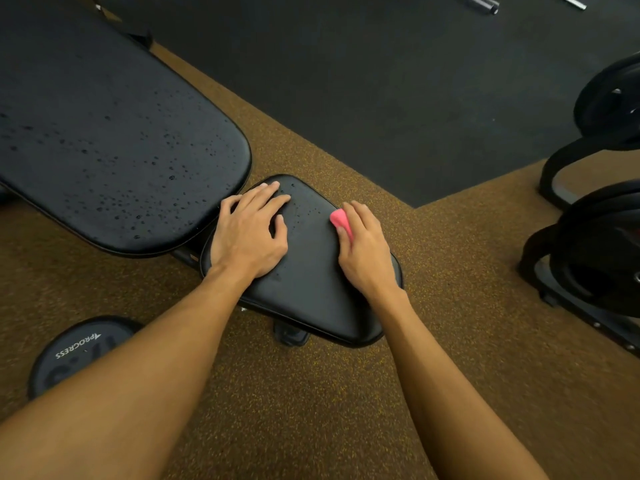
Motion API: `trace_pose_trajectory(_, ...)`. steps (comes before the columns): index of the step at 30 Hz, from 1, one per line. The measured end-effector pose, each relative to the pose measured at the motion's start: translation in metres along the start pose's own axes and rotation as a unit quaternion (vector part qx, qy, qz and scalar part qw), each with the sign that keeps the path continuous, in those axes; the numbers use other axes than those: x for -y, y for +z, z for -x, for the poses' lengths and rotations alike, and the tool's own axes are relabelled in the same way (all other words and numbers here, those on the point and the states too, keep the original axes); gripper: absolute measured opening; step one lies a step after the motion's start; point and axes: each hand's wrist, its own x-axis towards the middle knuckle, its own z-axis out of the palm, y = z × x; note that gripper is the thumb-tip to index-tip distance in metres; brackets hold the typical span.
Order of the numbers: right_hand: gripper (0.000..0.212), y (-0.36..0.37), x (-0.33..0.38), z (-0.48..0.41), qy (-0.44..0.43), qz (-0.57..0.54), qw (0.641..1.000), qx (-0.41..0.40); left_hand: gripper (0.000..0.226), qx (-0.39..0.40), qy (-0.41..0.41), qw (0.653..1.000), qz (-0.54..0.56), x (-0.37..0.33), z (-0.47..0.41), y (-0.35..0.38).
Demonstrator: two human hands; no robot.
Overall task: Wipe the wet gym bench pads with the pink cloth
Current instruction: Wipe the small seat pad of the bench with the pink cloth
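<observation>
Pink folded cloth [341, 221] sits pinched under my right hand [365, 252], grip closed on it, at the right edge of the small black padded seat [311, 285]. Droplets lie leftward, towards my left hand [251, 233], flat and open, empty. Long black back pad [104, 133] beyond, left, beaded wet.

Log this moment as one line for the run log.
stage: wiping seat pad | right hand: presses pink cloth on pad | left hand: flat, bracing pad | back pad: droplets remain
</observation>
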Motion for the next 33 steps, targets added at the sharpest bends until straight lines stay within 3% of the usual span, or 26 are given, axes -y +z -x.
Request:
trace_pose_trajectory(7,0.047,-0.004,0.002,0.021,-0.155,0.006,0.985,0.071,0.048,-0.007,-0.005,1.0,-0.001,0.0,0.0,0.0)
trace_pose_trajectory(13,0.046,0.006,0.002,-0.014,-0.029,-0.005,1.0,0.01,0.049,-0.011,-0.014,1.0,0.002,0.0,-0.001,0.001)
trace_pose_trajectory(21,0.047,-0.002,0.004,0.008,-0.184,-0.001,0.979,0.092,0.05,-0.01,-0.016,1.0,-0.003,0.0,-0.001,0.001)
trace_pose_trajectory(27,0.047,0.011,0.006,-0.02,-0.049,-0.003,0.998,0.024,0.05,-0.002,-0.017,1.0,0.006,0.001,-0.002,0.001)
trace_pose_trajectory(33,0.045,0.024,0.032,-0.017,-0.117,-0.014,0.992,0.055,0.051,-0.004,-0.031,0.999,0.031,0.002,-0.001,0.002)
